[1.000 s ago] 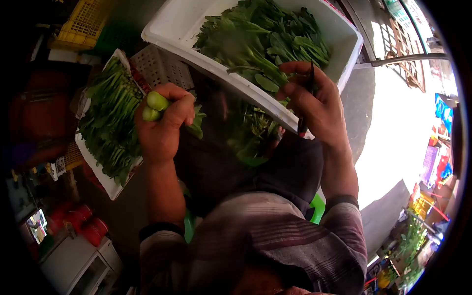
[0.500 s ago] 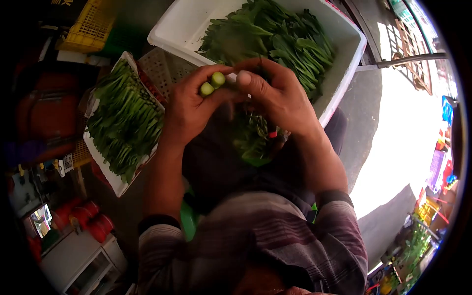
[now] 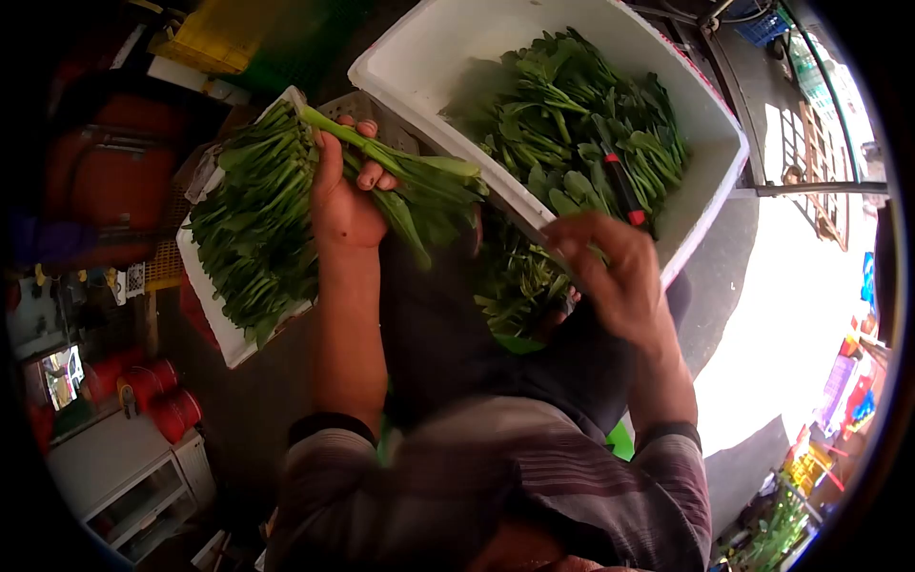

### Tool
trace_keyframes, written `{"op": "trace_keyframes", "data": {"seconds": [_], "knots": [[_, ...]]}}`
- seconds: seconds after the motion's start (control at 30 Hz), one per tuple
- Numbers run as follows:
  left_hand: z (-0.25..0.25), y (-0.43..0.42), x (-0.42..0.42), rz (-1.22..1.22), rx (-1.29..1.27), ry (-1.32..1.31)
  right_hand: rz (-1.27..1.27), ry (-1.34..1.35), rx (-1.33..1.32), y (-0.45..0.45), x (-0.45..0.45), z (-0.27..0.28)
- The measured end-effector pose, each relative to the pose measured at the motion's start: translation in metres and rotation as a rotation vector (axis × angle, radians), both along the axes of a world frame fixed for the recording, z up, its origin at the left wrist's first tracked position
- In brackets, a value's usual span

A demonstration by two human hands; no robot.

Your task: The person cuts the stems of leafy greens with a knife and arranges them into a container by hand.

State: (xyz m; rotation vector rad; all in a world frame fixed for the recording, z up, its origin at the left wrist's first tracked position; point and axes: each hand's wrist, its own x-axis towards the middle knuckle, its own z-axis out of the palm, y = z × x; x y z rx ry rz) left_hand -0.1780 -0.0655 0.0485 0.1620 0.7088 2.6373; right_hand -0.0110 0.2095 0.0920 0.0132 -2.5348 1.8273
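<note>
A bright, sun-washed strip of ground point(image 3: 762, 315) runs down the right of the frame, with grey shaded floor point(image 3: 710, 257) next to it; the left side is a dim, crowded room. There, a yellow crate point(image 3: 214, 38) sits at the upper left, and red containers point(image 3: 157, 391) stand by a white cabinet point(image 3: 124, 477) at the lower left. A slatted wooden frame point(image 3: 820, 181) stands in the light at the upper right.

A large white box point(image 3: 453, 43) fills the upper middle, tilted in view, with loose leafy greens point(image 3: 553, 110) inside. A red-and-black handle point(image 3: 624, 189) lies on them, toward the box's right side. Left of centre, a shallower white tray point(image 3: 203, 296) carries greens packed in rows point(image 3: 257, 219).

The left hand point(image 3: 351, 205) is at the tray's right edge, palm up — its grip closed around a bunch of greens point(image 3: 415, 172), stems toward the upper left, leaves trailing toward the centre. The right hand point(image 3: 615, 276) is at the box's lower rim, its grip loosely spread, fingers bent.

The right fingertips are blurred, and whether they touch the rim is unclear. A darker heap of greens point(image 3: 515, 276) between the knees is partly covered by the box, whose top is cut off by the frame. What supports the box is hidden; a green seat point(image 3: 621, 440) shows only in slivers beside the striped shirt point(image 3: 572, 458).
</note>
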Motion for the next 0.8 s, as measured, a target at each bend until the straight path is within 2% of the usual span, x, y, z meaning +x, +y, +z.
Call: {"op": "trace_keyframes", "data": {"seconds": [0.03,0.1,0.17,0.23,0.27,0.33,0.43,0.57,0.8], "knots": [[-0.01,-0.003,-0.001,0.015,0.039,-0.03,0.209,-0.044,-0.103,-0.015,0.009,-0.003],[-0.033,-0.006,0.001,0.046,0.126,-0.101,0.197,-0.182,-0.123,-0.059,0.02,-0.047],[-0.049,-0.01,0.0,0.022,0.227,-0.116,0.048,-0.366,-0.146,-0.085,0.018,-0.132],[-0.063,-0.012,0.001,-0.006,0.332,-0.155,0.068,-0.246,0.252,-0.096,0.015,-0.26],[-0.062,-0.012,0.002,0.008,0.295,-0.134,0.079,-0.22,0.43,-0.101,0.01,-0.315],[-0.054,-0.008,0.002,0.048,0.226,-0.081,0.131,-0.269,0.642,-0.105,-0.005,-0.368],[-0.053,-0.007,0.006,0.121,0.04,-0.128,0.154,-0.436,0.726,-0.115,-0.023,-0.397],[-0.053,0.0,0.004,0.113,0.032,-0.171,0.173,-0.528,0.776,-0.12,-0.026,-0.42],[-0.053,0.006,-0.003,0.083,0.02,-0.188,0.193,-0.567,0.786,-0.123,-0.031,-0.424]]}}
